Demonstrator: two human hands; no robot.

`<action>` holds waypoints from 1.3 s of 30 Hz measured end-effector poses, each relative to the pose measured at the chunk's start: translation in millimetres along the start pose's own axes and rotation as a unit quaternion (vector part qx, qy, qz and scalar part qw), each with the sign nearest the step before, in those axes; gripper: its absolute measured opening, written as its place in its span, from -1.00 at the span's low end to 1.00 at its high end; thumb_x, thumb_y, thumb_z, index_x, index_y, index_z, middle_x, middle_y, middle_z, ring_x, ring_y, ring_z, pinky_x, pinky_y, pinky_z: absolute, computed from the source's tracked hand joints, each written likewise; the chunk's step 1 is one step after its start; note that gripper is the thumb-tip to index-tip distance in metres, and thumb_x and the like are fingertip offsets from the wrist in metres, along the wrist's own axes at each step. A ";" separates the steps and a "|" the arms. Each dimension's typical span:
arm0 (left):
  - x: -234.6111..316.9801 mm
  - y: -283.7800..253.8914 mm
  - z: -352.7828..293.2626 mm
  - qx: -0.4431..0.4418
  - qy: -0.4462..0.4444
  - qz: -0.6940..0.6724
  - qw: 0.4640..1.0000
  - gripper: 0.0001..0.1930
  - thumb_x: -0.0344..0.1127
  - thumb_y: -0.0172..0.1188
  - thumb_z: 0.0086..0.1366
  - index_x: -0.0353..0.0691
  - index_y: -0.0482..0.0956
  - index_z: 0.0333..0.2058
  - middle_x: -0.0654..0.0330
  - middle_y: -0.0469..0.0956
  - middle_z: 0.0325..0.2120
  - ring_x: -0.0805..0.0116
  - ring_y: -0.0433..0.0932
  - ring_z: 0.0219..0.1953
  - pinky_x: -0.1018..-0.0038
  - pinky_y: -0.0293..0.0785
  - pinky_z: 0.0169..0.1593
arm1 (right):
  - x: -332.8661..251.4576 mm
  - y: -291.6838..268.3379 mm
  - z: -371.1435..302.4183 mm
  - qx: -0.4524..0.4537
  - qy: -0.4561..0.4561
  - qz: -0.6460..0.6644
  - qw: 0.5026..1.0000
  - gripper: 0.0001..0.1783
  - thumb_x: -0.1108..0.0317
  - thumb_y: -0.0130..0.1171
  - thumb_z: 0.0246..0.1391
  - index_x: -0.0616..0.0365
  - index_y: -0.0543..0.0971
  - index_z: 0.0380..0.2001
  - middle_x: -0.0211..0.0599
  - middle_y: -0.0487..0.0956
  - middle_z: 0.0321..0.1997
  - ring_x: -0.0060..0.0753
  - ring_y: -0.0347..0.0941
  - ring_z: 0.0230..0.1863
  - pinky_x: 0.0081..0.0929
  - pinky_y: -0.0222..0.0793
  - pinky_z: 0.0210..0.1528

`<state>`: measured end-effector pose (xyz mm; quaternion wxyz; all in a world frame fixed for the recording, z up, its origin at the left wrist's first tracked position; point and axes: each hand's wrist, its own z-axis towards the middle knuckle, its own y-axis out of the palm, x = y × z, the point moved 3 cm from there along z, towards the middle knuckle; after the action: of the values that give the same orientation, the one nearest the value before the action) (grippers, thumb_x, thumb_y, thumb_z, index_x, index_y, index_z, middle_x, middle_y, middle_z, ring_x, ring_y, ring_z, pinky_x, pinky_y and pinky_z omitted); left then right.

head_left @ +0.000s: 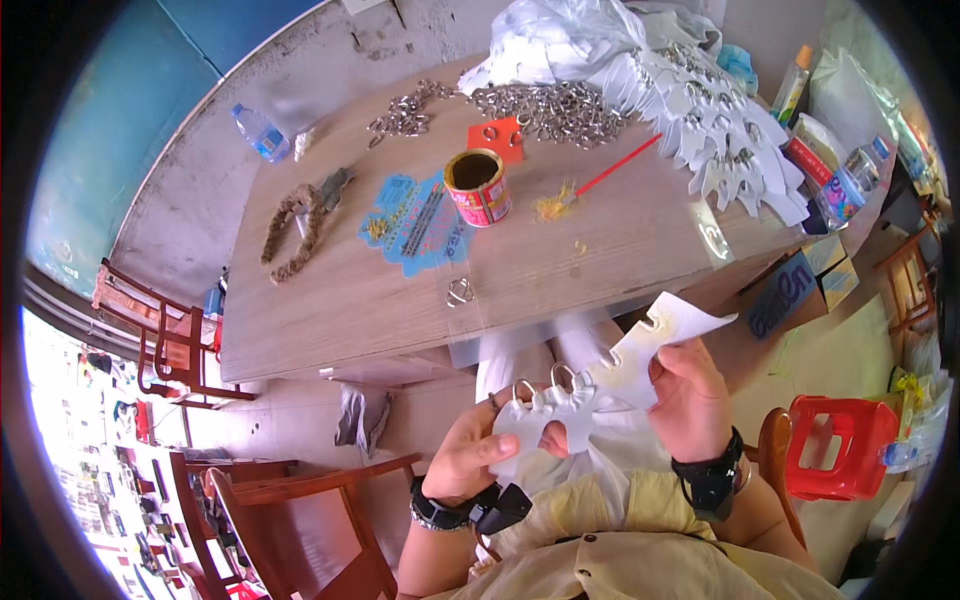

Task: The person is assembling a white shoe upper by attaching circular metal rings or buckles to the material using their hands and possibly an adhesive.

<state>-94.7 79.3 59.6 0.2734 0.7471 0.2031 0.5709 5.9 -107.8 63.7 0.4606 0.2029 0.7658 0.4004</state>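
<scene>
My left hand and my right hand together hold a strip of white card pieces with metal rings along its top edge, above my lap. The left thumb presses the strip's lower left end; the right hand grips its upper right part. On the wooden table in front lie a loose metal ring clip, a red and yellow tin can and a pile of metal rings.
A heap of white card pieces with rings covers the table's far right. A blue printed sheet, a red stick, plastic bottles, wooden chairs, a red plastic stool and a cardboard box are around.
</scene>
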 end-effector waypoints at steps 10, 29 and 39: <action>-22.6 7.3 11.0 -0.059 0.236 -0.065 0.968 -0.20 0.04 0.30 -0.08 0.09 0.26 0.19 0.08 0.27 0.12 0.14 0.21 0.16 0.11 0.15 0.09 | 11.1 7.1 -5.9 -0.006 0.061 0.056 0.997 -0.84 0.48 0.17 0.04 0.06 0.54 -0.26 -0.43 0.59 -0.30 -0.47 0.52 -0.30 -0.53 0.37 -0.26; -8.9 26.7 -1.9 0.228 0.298 0.000 0.927 -0.70 -0.46 0.08 0.31 -0.44 0.36 -0.01 0.24 0.57 -0.24 0.65 0.44 -0.21 0.71 0.31 -0.16 | 52.0 27.7 -16.6 -0.066 0.156 -0.010 0.986 -0.55 0.50 0.13 -0.02 0.12 0.36 0.01 -0.26 0.49 0.02 -0.32 0.47 -0.02 -0.52 0.36 -0.15; -3.4 37.3 -11.5 0.286 0.229 0.177 0.913 -0.85 -0.44 0.11 0.29 -0.47 0.54 -0.33 0.38 0.48 -0.49 0.70 0.30 -0.45 0.71 0.20 -0.42 | -21.3 43.0 10.8 -0.120 -0.168 -0.420 0.884 -0.67 0.42 0.10 -0.02 0.24 0.49 -0.13 -0.27 0.50 -0.07 -0.44 0.36 -0.02 -0.51 0.13 0.02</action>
<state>-107.1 50.7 83.2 -0.1121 0.6659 0.2789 0.6828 23.3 -92.0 106.9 0.7280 -0.1305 0.6367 0.2182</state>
